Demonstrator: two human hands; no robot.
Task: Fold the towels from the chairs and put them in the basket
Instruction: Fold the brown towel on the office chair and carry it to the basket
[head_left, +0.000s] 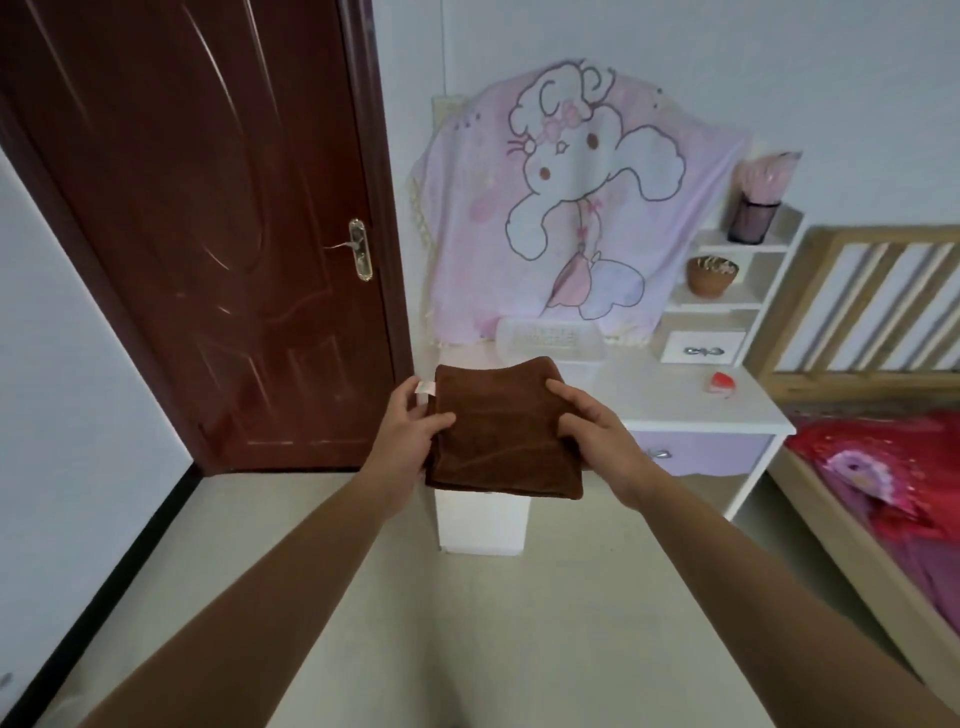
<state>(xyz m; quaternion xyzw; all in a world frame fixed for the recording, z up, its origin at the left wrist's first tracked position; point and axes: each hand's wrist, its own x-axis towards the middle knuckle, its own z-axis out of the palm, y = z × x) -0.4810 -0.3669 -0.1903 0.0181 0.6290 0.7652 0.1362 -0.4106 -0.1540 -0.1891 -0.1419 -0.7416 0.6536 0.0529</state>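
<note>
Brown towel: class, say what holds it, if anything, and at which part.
Both hands hold the folded brown towel in the air: the left hand grips its left edge near the tag, the right hand its right edge.

Soft matt cloth against glossy wood and smooth painted surfaces.

A folded brown towel (501, 431) of plush, matt cloth. The dark red door (208, 234) is glossy varnished wood with a shiny brass-coloured metal handle (358, 249). The white desk (675, 405) looks smooth and painted; a translucent plastic basket (550, 338) sits at its back edge.
</note>
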